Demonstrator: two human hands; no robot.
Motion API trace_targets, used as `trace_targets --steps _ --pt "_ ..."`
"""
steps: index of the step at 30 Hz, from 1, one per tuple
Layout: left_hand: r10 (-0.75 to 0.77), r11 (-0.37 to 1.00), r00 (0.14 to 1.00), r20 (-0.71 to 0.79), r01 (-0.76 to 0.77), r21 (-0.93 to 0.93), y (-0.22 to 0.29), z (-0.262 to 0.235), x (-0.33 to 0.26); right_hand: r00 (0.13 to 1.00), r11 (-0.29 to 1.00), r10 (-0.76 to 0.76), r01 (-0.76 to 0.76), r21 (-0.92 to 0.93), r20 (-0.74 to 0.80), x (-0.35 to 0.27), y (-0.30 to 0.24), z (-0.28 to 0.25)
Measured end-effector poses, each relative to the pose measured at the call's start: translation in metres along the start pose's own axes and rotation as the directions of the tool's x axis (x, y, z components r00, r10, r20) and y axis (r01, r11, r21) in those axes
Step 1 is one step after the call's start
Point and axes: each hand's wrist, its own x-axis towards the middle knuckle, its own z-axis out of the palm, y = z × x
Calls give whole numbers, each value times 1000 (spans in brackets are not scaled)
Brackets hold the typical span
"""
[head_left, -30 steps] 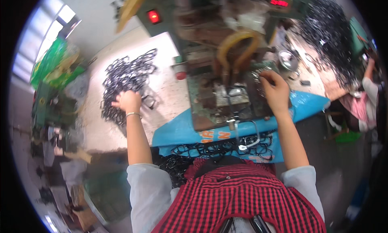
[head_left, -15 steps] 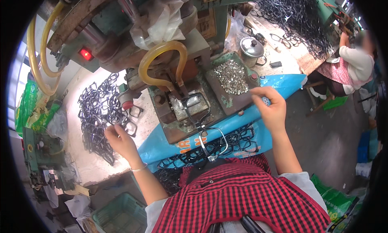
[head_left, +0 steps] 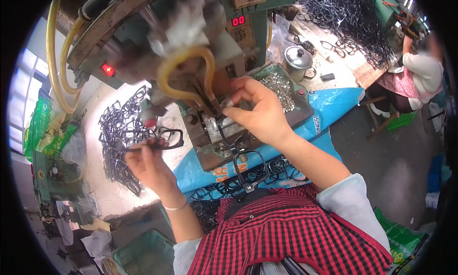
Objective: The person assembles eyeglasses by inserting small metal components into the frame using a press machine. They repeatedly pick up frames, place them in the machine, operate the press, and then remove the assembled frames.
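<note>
My left hand (head_left: 153,170) is closed on a black eyeglass frame (head_left: 182,140), held above the left edge of a heap of similar frames (head_left: 119,155). Another black eyeglass frame (head_left: 248,186) lies across the press bed (head_left: 205,153), its near rim hanging over the front edge toward my apron. Over that bed my right hand (head_left: 265,115) reaches in, thumb and forefinger pinched right beside the press tool (head_left: 210,101). Something small and pale shows at those fingertips, but I cannot make it out.
A tray (head_left: 305,103) of small shiny metal pieces (head_left: 281,89) sits right of the bed. Behind it stands a lidded metal pot (head_left: 299,60). Blue plastic sheeting (head_left: 329,103) holds more frames below. A co-worker (head_left: 422,70) sits at the far right. A green crate (head_left: 143,251) is lower left.
My right hand has moved left from beside the metal-piece tray to the press tool. The left hand has picked up an eyeglass frame. The press's upper part is now blurred.
</note>
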Motion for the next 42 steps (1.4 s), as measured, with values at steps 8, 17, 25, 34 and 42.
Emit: trace_targets --steps 8,17,25,34,42 --pt "296 955 916 271 -289 -67 54 70 36 968 905 242 -251 344 71 -8 -14 21" --pt "207 652 475 856 -718 241 24 57 -22 972 647 -236 150 -747 -9 -8 38 -52" --pt "394 451 211 894 -892 12 7 74 -19 947 469 -308 72 -880 -87 -13 97 -77" --pt "241 456 522 818 -805 379 22 17 -55 977 222 -206 94 -971 47 15 102 -45" --pt "305 23 887 347 -371 928 -10 -98 70 839 967 204 -94 236 -504 -18 92 -71"
